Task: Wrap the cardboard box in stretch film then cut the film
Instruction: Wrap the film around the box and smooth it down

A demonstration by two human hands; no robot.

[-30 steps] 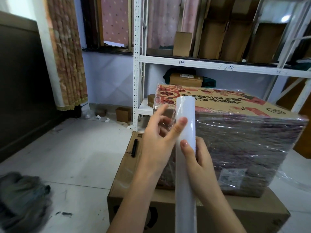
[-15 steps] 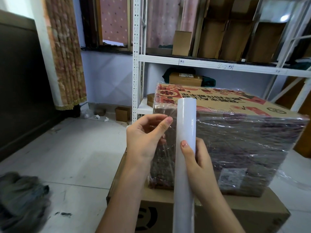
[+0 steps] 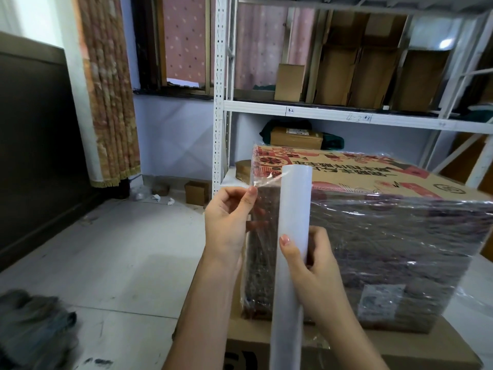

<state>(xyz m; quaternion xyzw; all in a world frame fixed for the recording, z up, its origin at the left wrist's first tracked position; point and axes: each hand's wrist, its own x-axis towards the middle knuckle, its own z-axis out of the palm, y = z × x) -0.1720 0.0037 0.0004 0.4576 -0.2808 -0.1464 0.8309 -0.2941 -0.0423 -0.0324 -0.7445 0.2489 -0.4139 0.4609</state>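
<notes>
Lowest in the frame, the right hand (image 3: pixel 310 265) is wrapped around the white stretch film roll (image 3: pixel 292 252), which stands nearly upright at centre, thumb across its front. Just left of it, the left hand (image 3: pixel 226 220) pinches the loose edge of the stretch film (image 3: pixel 262 209) between thumb and fingertips, drawing a clear sheet sideways off the roll near its top.

Directly behind, filling the centre right, the printed cardboard box (image 3: pixel 373 236) sits on a plain brown carton (image 3: pixel 346 348); its sides already carry wrinkled layers of film, while its top face looks mostly bare.

The risk here seems to lie in the film: pulled from one top corner only, it could rope into a strand or tear unevenly, and a slack sheet may cling to itself before reaching the box. A loose hold on the roll would let it tip.

Farther back, a white metal shelf (image 3: pixel 306 112) holds flattened cartons.
</notes>
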